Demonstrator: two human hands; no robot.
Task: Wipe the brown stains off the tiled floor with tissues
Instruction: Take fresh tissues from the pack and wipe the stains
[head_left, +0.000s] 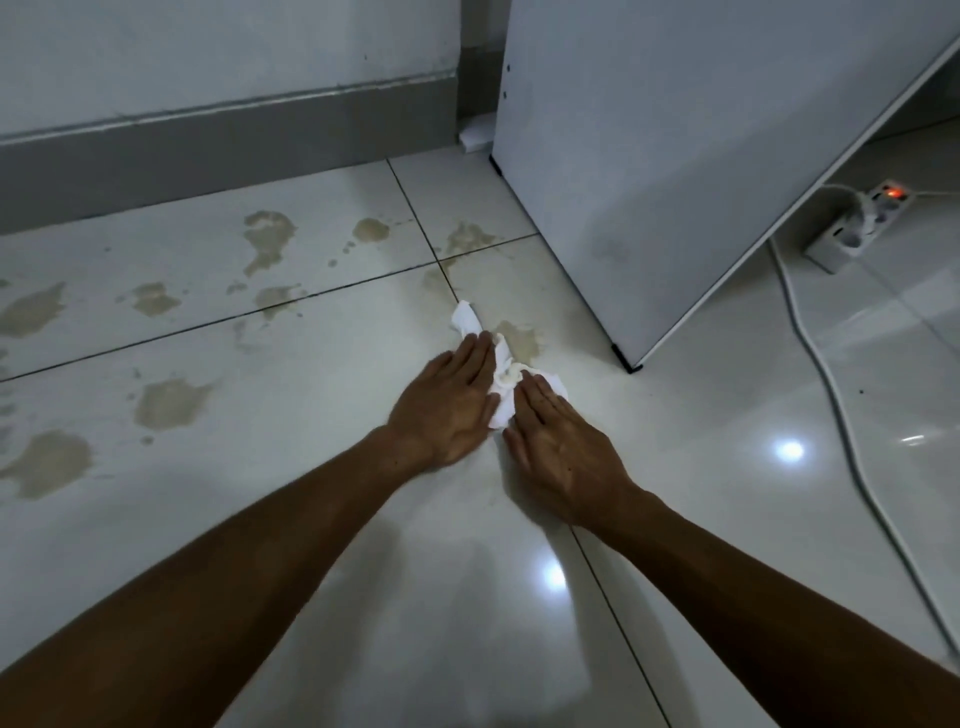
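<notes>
A crumpled white tissue lies on the glossy white tiled floor at the middle of the view. My left hand presses flat on its left side with straight fingers. My right hand presses flat on its right side. A brown stain sits just beyond the tissue. Several more brown stains spread to the left, among them a brown patch, a brown puddle and a brown blotch near the wall.
A white cabinet panel stands to the right, its black foot close to the tissue. A power strip with a lit red switch and a white cable lie at right. A grey skirting runs along the far wall.
</notes>
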